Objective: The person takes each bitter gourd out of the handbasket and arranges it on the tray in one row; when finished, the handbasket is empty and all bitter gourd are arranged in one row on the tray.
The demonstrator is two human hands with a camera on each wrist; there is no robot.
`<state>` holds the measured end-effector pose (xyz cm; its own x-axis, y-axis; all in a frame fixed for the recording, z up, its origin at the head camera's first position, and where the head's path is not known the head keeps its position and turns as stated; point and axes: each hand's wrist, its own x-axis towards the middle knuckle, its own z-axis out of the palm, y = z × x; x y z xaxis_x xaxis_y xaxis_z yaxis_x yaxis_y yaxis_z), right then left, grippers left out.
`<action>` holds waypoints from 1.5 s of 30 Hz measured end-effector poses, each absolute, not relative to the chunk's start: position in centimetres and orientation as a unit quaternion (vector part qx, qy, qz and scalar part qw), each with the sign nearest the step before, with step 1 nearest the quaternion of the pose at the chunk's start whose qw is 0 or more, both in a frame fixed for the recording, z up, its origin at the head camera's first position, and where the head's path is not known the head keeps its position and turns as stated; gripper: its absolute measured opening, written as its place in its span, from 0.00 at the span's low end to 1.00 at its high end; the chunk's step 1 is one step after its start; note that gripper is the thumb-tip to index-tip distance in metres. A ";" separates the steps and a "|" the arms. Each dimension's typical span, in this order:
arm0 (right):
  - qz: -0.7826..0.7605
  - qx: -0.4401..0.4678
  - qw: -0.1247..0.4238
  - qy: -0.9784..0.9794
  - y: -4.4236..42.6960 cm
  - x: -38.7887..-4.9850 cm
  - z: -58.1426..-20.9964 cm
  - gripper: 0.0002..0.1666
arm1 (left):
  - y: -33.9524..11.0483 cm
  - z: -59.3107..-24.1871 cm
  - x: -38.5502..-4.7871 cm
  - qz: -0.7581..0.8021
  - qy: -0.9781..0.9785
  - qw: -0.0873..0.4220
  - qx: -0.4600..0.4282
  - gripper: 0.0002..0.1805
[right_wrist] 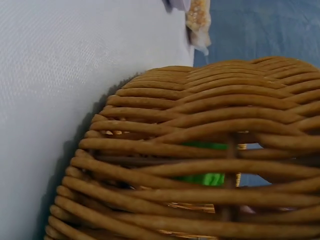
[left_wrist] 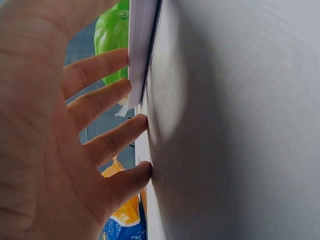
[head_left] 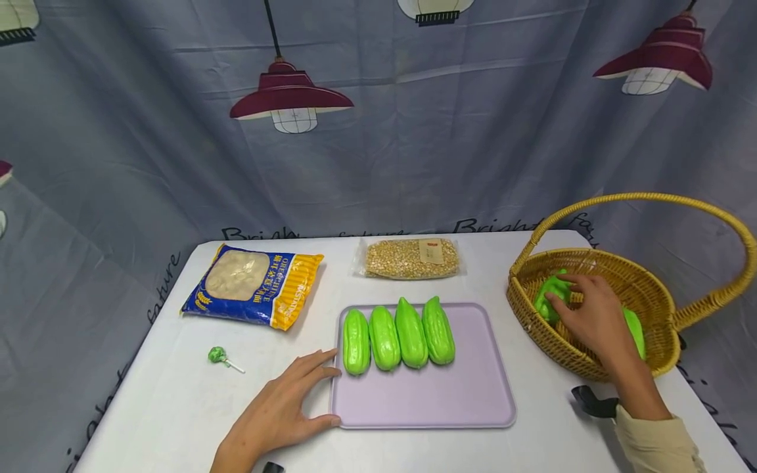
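In the head view a lilac tray (head_left: 467,394) lies on the white table, with several fat green cucumber-like vegetables (head_left: 384,338) side by side on its left half. My left hand (head_left: 278,407) is spread at the tray's left edge, its fingers fairly straight; in the left wrist view some fingertips (left_wrist: 122,90) touch the tray rim (left_wrist: 140,50). My right hand (head_left: 594,315) reaches into a wicker basket (head_left: 532,328), thumb and fingers around a lumpy green pepper (head_left: 550,299). Another green piece (head_left: 635,332) lies in the basket, partly hidden by that hand. Weave hides the hand's grip in the right wrist view.
A blue and yellow pasta bag (head_left: 251,286) lies at the back left, and a green lollipop (head_left: 219,355) in front of it. Behind the tray is a clear bag of grain (head_left: 408,258). The basket's tall handle (head_left: 639,197) arches over the right side. A grey curtain (head_left: 378,151) hangs behind.
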<state>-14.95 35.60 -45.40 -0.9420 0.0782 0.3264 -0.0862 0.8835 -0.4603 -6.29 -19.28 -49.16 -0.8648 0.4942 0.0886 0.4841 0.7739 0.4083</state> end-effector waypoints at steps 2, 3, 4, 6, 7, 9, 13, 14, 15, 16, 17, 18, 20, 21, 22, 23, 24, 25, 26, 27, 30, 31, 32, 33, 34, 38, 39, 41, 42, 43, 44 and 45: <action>0.242 0.001 0.166 -0.956 35.7 -15.1 -45.7 0.28 | -19.3 -49.2 -6.2 0.212 0.942 0.012 0.260 0.36; 0.242 0.000 0.163 -0.956 35.7 -15.1 -45.8 0.28 | -19.3 -49.2 -6.2 0.212 0.942 0.012 0.260 0.36; 0.244 0.000 0.158 -0.957 35.7 -15.2 -45.9 0.28 | -19.3 -49.2 -6.1 0.212 0.942 0.012 0.260 0.36; 0.244 -0.002 0.143 -0.959 35.8 -15.3 -46.1 0.30 | -19.3 -49.2 -6.1 0.211 0.942 0.009 0.261 0.37; 0.245 -0.002 0.136 -0.960 35.8 -15.4 -46.2 0.30 | -19.3 -49.1 -6.1 0.210 0.942 0.008 0.261 0.37; 0.242 -0.002 0.128 -0.962 35.8 -15.6 -46.2 0.31 | -19.3 -49.1 -6.2 0.210 0.942 0.006 0.262 0.37; 0.231 0.000 0.110 -0.967 35.8 -15.9 -46.1 0.33 | -19.2 -49.0 -6.3 0.210 0.942 0.004 0.261 0.37; 0.229 -0.001 0.104 -0.968 35.8 -15.9 -46.1 0.33 | -19.2 -49.0 -6.3 0.211 0.942 0.004 0.260 0.37; 0.227 -0.002 0.097 -0.969 35.8 -16.0 -46.1 0.33 | -19.2 -49.0 -6.3 0.212 0.942 0.005 0.260 0.37; 0.226 -0.004 0.089 -0.970 35.9 -16.0 -46.1 0.34 | -19.2 -49.0 -6.3 0.212 0.942 0.005 0.260 0.37; 0.225 -0.006 0.083 -0.971 35.8 -16.0 -46.1 0.34 | -19.2 -49.0 -6.3 0.213 0.942 0.005 0.260 0.37; 0.226 -0.009 0.076 -0.971 35.8 -15.9 -46.2 0.34 | -19.2 -49.0 -6.3 0.213 0.942 0.005 0.260 0.37; 0.226 -0.013 0.068 -0.972 35.8 -15.9 -46.2 0.34 | -19.2 -49.0 -6.3 0.213 0.942 0.004 0.261 0.37; 0.227 -0.013 0.066 -0.972 35.8 -15.8 -46.2 0.34 | -19.2 -49.0 -6.3 0.213 0.941 0.004 0.261 0.37; 0.227 -0.012 0.066 -0.972 35.8 -15.8 -46.2 0.34 | -19.2 -49.0 -6.3 0.214 0.941 0.003 0.262 0.37; 0.228 -0.012 0.067 -0.971 35.8 -15.7 -46.2 0.34 | -19.2 -49.0 -6.3 0.214 0.941 0.002 0.263 0.37; 0.229 -0.011 0.068 -0.971 35.8 -15.7 -46.2 0.35 | -19.2 -49.0 -6.4 0.214 0.941 0.002 0.263 0.37; 0.229 -0.010 0.071 -0.971 35.8 -15.7 -46.2 0.35 | -19.2 -49.0 -6.4 0.215 0.940 0.001 0.264 0.37; 0.228 -0.011 0.072 -0.971 35.8 -15.6 -46.2 0.35 | -19.2 -49.0 -6.4 0.215 0.940 0.000 0.265 0.37; 0.227 -0.012 0.074 -0.971 35.8 -15.6 -46.2 0.36 | -19.2 -49.1 -6.4 0.215 0.940 -0.001 0.265 0.37; 0.219 -0.017 0.073 -0.973 35.8 -15.6 -46.2 0.40 | -19.2 -49.1 -6.3 0.215 0.939 -0.004 0.267 0.37; 0.215 -0.016 0.070 -0.974 35.8 -15.5 -46.2 0.42 | -19.2 -49.1 -6.3 0.214 0.940 -0.004 0.267 0.37; 0.209 -0.013 0.066 -0.975 35.8 -15.5 -46.1 0.44 | -19.2 -49.1 -6.3 0.214 0.939 -0.005 0.268 0.37; 0.206 -0.011 0.061 -0.977 35.8 -15.5 -46.1 0.45 | -19.2 -49.2 -6.2 0.214 0.939 -0.005 0.268 0.37; 0.203 -0.008 0.058 -0.977 35.8 -15.5 -46.1 0.47 | -19.2 -49.2 -6.2 0.214 0.939 -0.005 0.268 0.37; 0.204 -0.006 0.057 -0.977 35.8 -15.4 -45.8 0.49 | -19.3 -49.2 -6.2 0.217 0.939 -0.004 0.268 0.36; 0.209 -0.010 0.063 -0.976 35.8 -15.3 -45.7 0.50 | -19.3 -49.2 -6.2 0.217 0.939 -0.003 0.268 0.36; 0.217 -0.018 0.076 -0.973 35.8 -15.1 -45.5 0.50 | -19.3 -49.1 -6.2 0.217 0.939 -0.001 0.268 0.36; 0.219 -0.023 0.082 -0.972 35.8 -15.0 -45.3 0.50 | -19.3 -49.1 -6.2 0.217 0.939 0.000 0.268 0.36; 0.222 -0.028 0.088 -0.971 35.9 -14.9 -45.2 0.50 | -19.2 -49.1 -6.3 0.216 0.939 0.001 0.268 0.36; 0.225 -0.033 0.092 -0.969 35.9 -14.7 -45.0 0.50 | -19.2 -49.1 -6.3 0.215 0.939 0.002 0.268 0.36; 0.229 -0.038 0.094 -0.968 35.8 -14.6 -44.9 0.50 | -19.2 -49.1 -6.3 0.215 0.939 0.003 0.267 0.36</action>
